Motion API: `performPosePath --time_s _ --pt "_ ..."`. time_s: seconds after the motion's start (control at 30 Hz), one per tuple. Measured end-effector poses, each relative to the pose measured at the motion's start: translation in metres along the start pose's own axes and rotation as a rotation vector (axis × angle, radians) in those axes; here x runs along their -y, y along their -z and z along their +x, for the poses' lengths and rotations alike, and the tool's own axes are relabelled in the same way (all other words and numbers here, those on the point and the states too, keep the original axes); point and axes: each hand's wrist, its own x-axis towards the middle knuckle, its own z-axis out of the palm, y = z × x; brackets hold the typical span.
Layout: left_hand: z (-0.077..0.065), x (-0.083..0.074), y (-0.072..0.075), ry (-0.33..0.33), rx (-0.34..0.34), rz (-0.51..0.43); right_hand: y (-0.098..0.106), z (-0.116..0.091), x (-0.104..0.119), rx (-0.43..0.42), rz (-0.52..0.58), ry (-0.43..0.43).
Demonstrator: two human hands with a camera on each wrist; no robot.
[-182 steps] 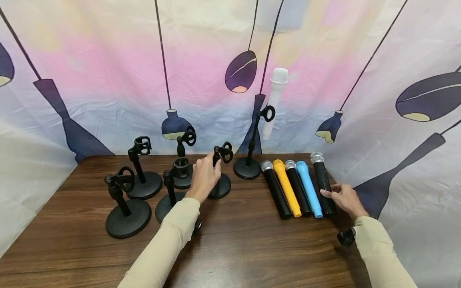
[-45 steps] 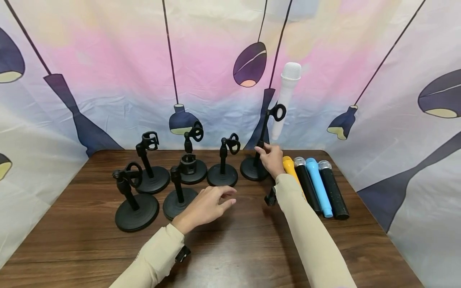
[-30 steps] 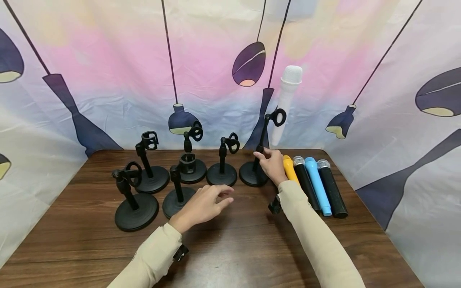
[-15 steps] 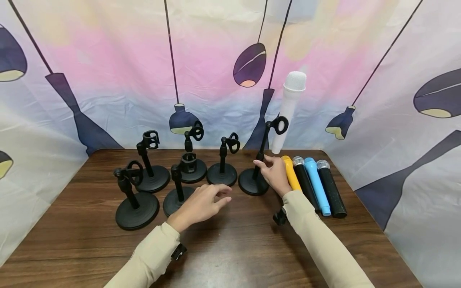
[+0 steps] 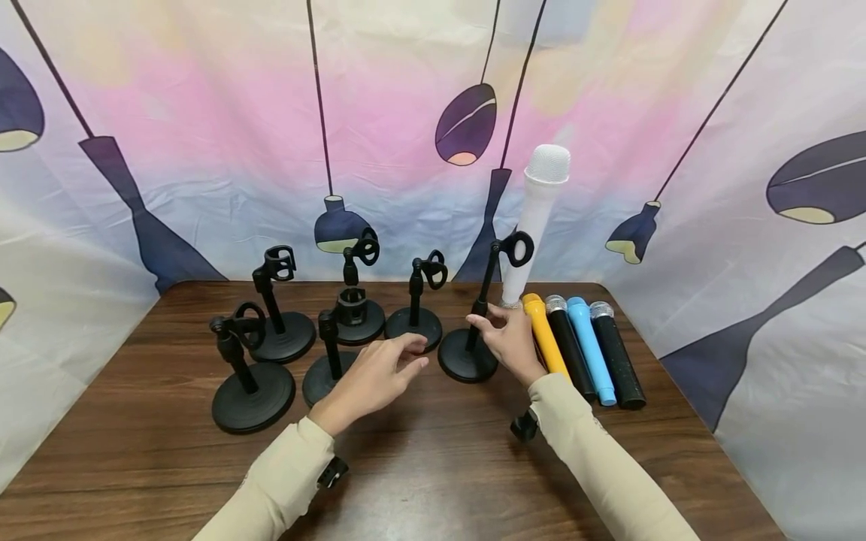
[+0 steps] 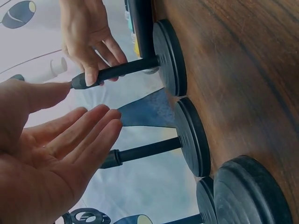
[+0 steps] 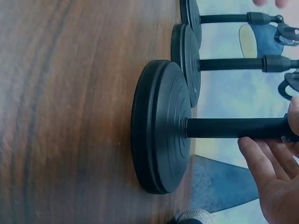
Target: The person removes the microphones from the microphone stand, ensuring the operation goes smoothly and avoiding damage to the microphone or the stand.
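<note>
My right hand (image 5: 512,342) pinches the pole of a black microphone stand (image 5: 467,357) between thumb and fingers. In the right wrist view the stand's round base (image 7: 161,128) is close up; I cannot tell whether it touches the table. A white microphone (image 5: 534,214) slants upright at the stand's ring clip (image 5: 518,249), apparently held in it. My left hand (image 5: 372,376) hovers with loosely bent fingers, holding nothing, beside a short stand (image 5: 325,376) that it partly hides. In the left wrist view its palm (image 6: 56,172) faces the gripped stand.
More black stands with clips, such as the front left stand (image 5: 253,398) and the middle stand (image 5: 413,323), fill the left and back. Right lie a yellow microphone (image 5: 548,338), a blue microphone (image 5: 591,349) and black microphones (image 5: 619,357). A printed curtain (image 5: 237,113) hangs behind the table (image 5: 433,481).
My right hand left the black microphone at the right and took hold of the stand, then drew it toward me with the white microphone. My left hand let go of a stand and pulled back.
</note>
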Motion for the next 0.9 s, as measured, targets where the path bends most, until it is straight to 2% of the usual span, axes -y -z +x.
performPosePath --time_s 0.17,0.47,0.9 --pt "0.001 -0.002 0.002 -0.014 -0.033 -0.017 -0.003 -0.007 0.004 0.010 -0.010 -0.011" --pt "0.003 -0.007 0.008 -0.058 -0.104 -0.045 -0.010 -0.017 0.012 0.027 0.008 0.073" --pt "0.006 -0.015 0.010 -0.098 -0.127 -0.117 -0.023 -0.031 0.024 0.054 0.055 0.136"
